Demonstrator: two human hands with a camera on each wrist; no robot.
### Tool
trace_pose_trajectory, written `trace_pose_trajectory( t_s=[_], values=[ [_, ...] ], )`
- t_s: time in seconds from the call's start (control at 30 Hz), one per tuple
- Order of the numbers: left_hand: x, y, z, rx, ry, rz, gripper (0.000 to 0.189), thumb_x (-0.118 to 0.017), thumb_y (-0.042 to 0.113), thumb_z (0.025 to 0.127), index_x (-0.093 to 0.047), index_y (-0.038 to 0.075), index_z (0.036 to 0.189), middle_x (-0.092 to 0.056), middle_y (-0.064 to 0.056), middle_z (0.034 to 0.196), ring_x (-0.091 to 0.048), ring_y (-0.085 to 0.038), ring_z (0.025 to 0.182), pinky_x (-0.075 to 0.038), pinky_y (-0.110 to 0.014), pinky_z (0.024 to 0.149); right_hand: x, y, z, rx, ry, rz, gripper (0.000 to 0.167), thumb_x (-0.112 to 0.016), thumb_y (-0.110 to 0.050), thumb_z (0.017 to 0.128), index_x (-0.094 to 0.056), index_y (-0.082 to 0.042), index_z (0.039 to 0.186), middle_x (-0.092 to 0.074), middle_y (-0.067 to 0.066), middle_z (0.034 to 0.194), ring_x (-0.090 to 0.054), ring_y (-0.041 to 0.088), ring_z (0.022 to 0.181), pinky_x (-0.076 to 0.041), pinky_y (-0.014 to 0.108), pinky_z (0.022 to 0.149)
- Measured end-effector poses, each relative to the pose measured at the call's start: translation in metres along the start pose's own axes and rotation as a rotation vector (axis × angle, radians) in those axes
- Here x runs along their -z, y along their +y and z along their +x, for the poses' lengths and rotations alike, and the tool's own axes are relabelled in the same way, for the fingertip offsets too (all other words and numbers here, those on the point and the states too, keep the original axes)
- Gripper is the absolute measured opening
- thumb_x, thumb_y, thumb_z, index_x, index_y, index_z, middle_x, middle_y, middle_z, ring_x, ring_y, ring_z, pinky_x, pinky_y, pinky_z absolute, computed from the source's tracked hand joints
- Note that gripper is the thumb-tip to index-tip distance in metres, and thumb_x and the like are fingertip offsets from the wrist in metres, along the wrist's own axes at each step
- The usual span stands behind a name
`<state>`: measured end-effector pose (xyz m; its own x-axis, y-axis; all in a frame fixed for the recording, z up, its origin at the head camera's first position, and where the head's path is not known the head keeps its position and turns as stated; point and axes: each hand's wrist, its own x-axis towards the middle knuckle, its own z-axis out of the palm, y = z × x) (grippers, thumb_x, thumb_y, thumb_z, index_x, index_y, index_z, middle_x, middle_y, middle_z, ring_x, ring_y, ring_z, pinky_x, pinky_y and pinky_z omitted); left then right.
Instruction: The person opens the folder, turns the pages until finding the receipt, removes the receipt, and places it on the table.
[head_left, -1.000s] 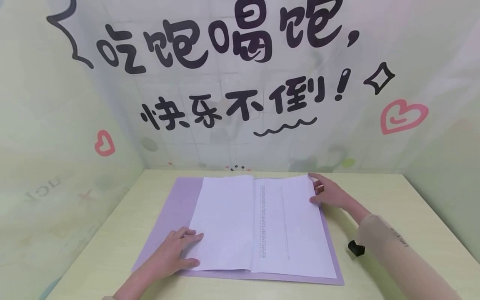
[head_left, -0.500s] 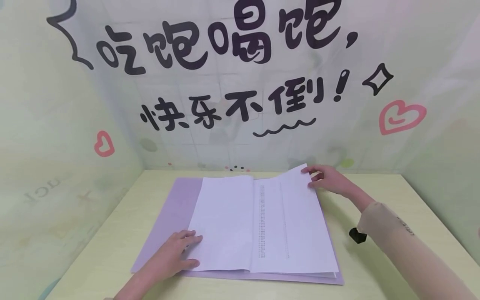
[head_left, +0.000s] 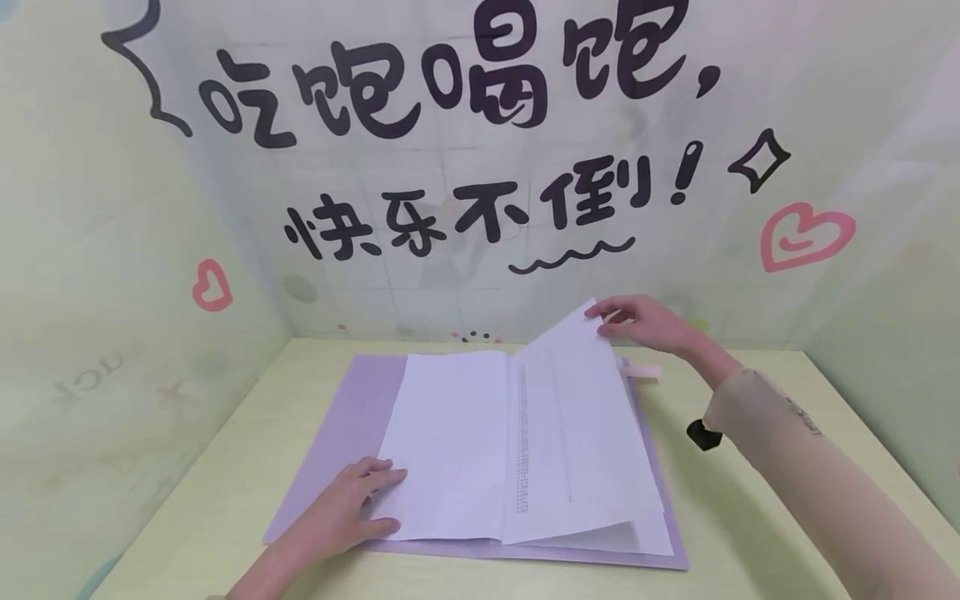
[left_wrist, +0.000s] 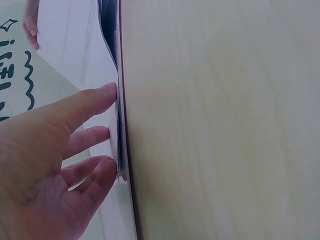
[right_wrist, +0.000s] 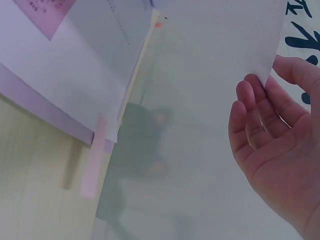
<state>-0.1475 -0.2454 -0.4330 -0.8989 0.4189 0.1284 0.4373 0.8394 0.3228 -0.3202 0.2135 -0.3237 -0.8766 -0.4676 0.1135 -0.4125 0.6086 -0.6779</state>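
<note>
A booklet of white pages with a purple cover (head_left: 322, 450) lies spread out on the table. My right hand (head_left: 637, 323) pinches the far outer corner of the right-hand page (head_left: 573, 417), which is lifted and slants up off the pages below. Under it, in the right wrist view, a printed page (right_wrist: 65, 65) shows with a pink printed patch (right_wrist: 47, 15) and a pink paper tab (right_wrist: 92, 170) sticking out past the edge. My left hand (head_left: 348, 504) rests on the near left part of the blank left page (head_left: 450, 442), fingers fairly straight and spread.
A pale wood table (head_left: 765, 400) carries the booklet. Behind it stands a white backdrop (head_left: 450, 308) with large black writing and pink hearts. A small black object (head_left: 703, 435) shows just beside the right sleeve (head_left: 795, 467).
My right hand has moved up and left, raising the right page by its far corner. The pink tab and the page beneath have come into view. My left hand has stayed put.
</note>
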Motion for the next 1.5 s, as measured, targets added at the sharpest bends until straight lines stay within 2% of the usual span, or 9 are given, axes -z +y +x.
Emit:
trace_pose_trajectory(
  t_s=[0.1, 0.23, 0.33, 0.47, 0.63, 0.9, 1.17, 1.3, 1.5],
  values=[
    [0.0, -0.001, 0.0, -0.014, 0.016, -0.007, 0.059, -0.082, 0.033, 0.077, -0.064, 0.012, 0.13, -0.06, -0.013, 0.13, -0.057, -0.037, 0.119, -0.05, -0.054, 0.098, 0.001, -0.01, 0.007, 0.009, 0.006, 0.021, 0.033, -0.056, -0.021, 0.1, -0.064, -0.007, 0.128, -0.066, 0.014, 0.128, -0.063, 0.019, 0.099, -0.053, 0.028, 0.084],
    [-0.001, -0.001, -0.001, -0.024, 0.035, -0.013, 0.058, -0.082, 0.033, 0.078, -0.065, 0.013, 0.13, -0.06, -0.014, 0.13, -0.057, -0.037, 0.119, -0.049, -0.054, 0.098, -0.002, -0.02, 0.018, -0.003, 0.02, 0.081, 0.032, -0.05, -0.021, 0.102, -0.064, -0.009, 0.129, -0.065, 0.012, 0.131, -0.061, 0.021, 0.101, -0.053, 0.031, 0.087],
    [-0.002, -0.002, -0.002, -0.042, 0.055, -0.008, 0.058, -0.082, 0.032, 0.077, -0.065, 0.012, 0.129, -0.061, -0.014, 0.128, -0.057, -0.037, 0.116, -0.05, -0.053, 0.096, -0.008, -0.028, 0.027, 0.004, 0.041, 0.11, 0.032, -0.05, -0.014, 0.1, -0.064, -0.01, 0.129, -0.065, 0.011, 0.131, -0.061, 0.023, 0.104, -0.052, 0.033, 0.089],
    [-0.004, -0.004, -0.002, -0.056, 0.069, 0.007, 0.058, -0.083, 0.031, 0.076, -0.066, 0.012, 0.128, -0.062, -0.013, 0.127, -0.058, -0.036, 0.114, -0.051, -0.052, 0.095, -0.017, -0.042, 0.04, 0.049, 0.073, 0.085, 0.032, -0.054, -0.009, 0.097, -0.066, -0.01, 0.127, -0.067, 0.01, 0.126, -0.062, 0.022, 0.105, -0.051, 0.032, 0.089],
    [-0.002, -0.004, -0.002, -0.033, 0.041, -0.005, 0.059, -0.082, 0.033, 0.077, -0.065, 0.014, 0.13, -0.061, -0.012, 0.13, -0.057, -0.035, 0.117, -0.05, -0.053, 0.097, -0.031, -0.061, 0.056, 0.08, 0.115, 0.093, 0.031, -0.059, -0.008, 0.093, -0.068, -0.009, 0.123, -0.069, 0.009, 0.121, -0.064, 0.022, 0.105, -0.051, 0.031, 0.089],
    [0.001, -0.006, -0.001, -0.013, -0.008, -0.049, 0.062, -0.083, 0.037, 0.076, -0.064, 0.015, 0.131, -0.06, -0.011, 0.131, -0.055, -0.035, 0.12, -0.048, -0.053, 0.098, -0.06, -0.081, 0.077, 0.08, 0.156, 0.177, 0.028, -0.065, -0.011, 0.092, -0.069, -0.012, 0.12, -0.069, 0.015, 0.116, -0.063, 0.022, 0.103, -0.052, 0.034, 0.088],
    [0.0, -0.01, -0.001, -0.033, 0.003, -0.047, 0.064, -0.084, 0.039, 0.073, -0.064, 0.015, 0.13, -0.06, -0.01, 0.129, -0.056, -0.035, 0.118, -0.049, -0.053, 0.097, -0.099, -0.097, 0.098, 0.128, 0.144, 0.251, 0.035, -0.072, -0.017, 0.089, -0.066, -0.013, 0.124, -0.067, 0.012, 0.125, -0.064, 0.023, 0.109, -0.051, 0.038, 0.096],
    [-0.001, -0.012, -0.003, -0.05, 0.026, -0.059, 0.063, -0.084, 0.039, 0.074, -0.065, 0.016, 0.129, -0.06, -0.01, 0.129, -0.056, -0.035, 0.118, -0.048, -0.053, 0.097, -0.118, -0.102, 0.104, 0.148, 0.113, 0.283, 0.045, -0.074, -0.015, 0.088, -0.061, -0.011, 0.131, -0.064, 0.012, 0.13, -0.062, 0.025, 0.112, -0.053, 0.036, 0.092],
    [-0.004, -0.017, -0.004, -0.104, 0.073, -0.08, 0.062, -0.086, 0.035, 0.072, -0.066, 0.005, 0.122, -0.061, -0.01, 0.127, -0.058, -0.031, 0.112, -0.052, -0.043, 0.092, -0.144, -0.102, 0.109, 0.16, 0.061, 0.272, 0.059, -0.074, -0.01, 0.088, -0.052, -0.014, 0.142, -0.055, 0.009, 0.138, -0.06, 0.025, 0.116, -0.056, 0.033, 0.091]
  ],
)
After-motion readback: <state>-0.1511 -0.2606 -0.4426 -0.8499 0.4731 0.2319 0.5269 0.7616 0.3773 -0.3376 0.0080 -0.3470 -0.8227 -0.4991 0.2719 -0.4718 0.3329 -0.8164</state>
